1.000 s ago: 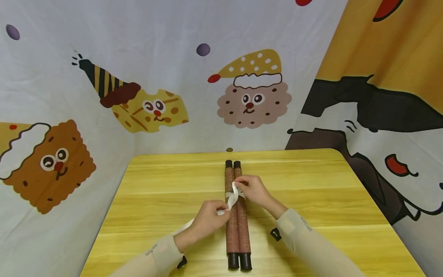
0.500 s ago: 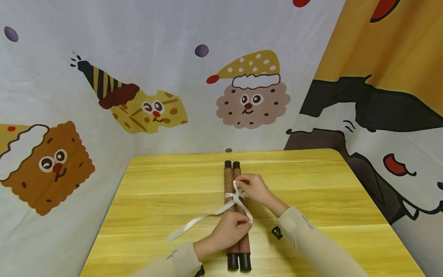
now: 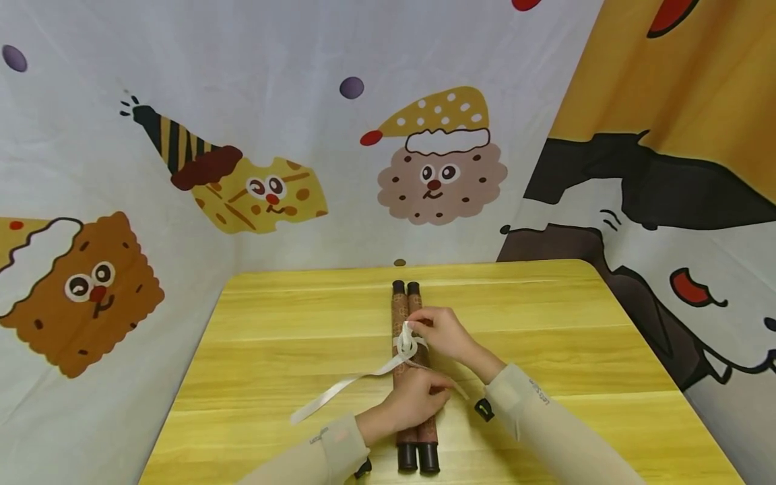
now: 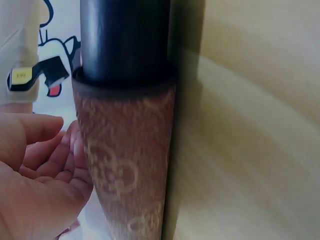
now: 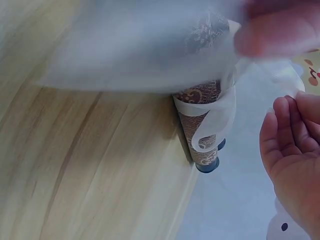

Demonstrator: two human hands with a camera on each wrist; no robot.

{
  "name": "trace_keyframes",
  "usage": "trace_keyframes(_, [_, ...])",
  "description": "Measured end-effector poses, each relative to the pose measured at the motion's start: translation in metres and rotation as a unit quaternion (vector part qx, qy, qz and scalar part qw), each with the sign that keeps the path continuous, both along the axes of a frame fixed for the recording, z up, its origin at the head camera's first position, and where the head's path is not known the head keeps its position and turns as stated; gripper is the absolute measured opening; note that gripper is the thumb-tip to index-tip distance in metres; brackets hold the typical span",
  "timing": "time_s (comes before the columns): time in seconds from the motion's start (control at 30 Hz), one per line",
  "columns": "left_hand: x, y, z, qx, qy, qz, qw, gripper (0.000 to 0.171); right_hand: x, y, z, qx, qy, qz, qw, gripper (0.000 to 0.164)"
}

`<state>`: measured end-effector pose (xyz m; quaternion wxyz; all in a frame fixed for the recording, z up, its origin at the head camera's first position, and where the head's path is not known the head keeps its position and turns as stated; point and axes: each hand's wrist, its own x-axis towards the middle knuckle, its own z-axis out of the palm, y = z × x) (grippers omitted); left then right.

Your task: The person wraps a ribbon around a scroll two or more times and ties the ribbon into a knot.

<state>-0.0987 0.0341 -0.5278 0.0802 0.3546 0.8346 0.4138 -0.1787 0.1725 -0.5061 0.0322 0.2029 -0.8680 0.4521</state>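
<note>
A brown patterned scroll [image 3: 427,421], rolled into two side-by-side rolls with black end knobs, lies lengthwise on the table. White ribbon [image 3: 406,345] circles its middle and crosses in a loop on top. My right hand [image 3: 445,333] pinches the upper part of that loop; its fingers on the ribbon show in the right wrist view too. Across the rolls lower down, my left hand [image 3: 415,401] holds another ribbon length, whose tail passes beyond its fingertips to the right. In the left wrist view the left hand [image 4: 45,170] is beside the near knob [image 4: 125,45], its grip point hidden.
One loose ribbon tail [image 3: 327,401] trails left across the wooden table [image 3: 273,323]. Blurred white material [image 5: 145,50] covers the top of the right wrist view. A cartoon-printed cloth [image 3: 291,67] hangs behind and beside the table.
My left hand has moved from left of the scroll rightward across it, drawing a ribbon length along. My right hand stays by the knot, and the ribbon there now forms a rounder loop.
</note>
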Motion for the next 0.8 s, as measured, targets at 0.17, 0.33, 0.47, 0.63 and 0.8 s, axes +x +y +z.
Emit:
trace_keyframes(0.17, [-0.008,-0.014,0.007,0.025,-0.021,0.014,0.9994,0.014,0.002,0.001,0.0,0.003,0.001,0.001,1.0,0.01])
trace_keyframes(0.33, [-0.022,-0.032,0.013,0.084,0.019,0.078,0.9933,0.008,0.004,0.0,0.002,-0.006,0.01,0.008,1.0,0.01])
trace_keyframes(0.47, [-0.036,-0.045,0.015,0.121,0.052,0.143,0.981,0.009,0.005,0.0,0.004,-0.007,0.007,0.01,1.0,0.01])
trace_keyframes(0.63, [-0.053,-0.054,0.013,0.129,0.04,0.165,0.977,0.022,0.006,0.0,0.004,-0.01,0.0,0.005,1.0,0.01])
trace_keyframes(0.8, [-0.066,-0.057,0.008,0.135,0.0,0.144,0.9803,0.037,0.007,-0.001,0.005,-0.016,-0.006,0.01,1.0,0.01])
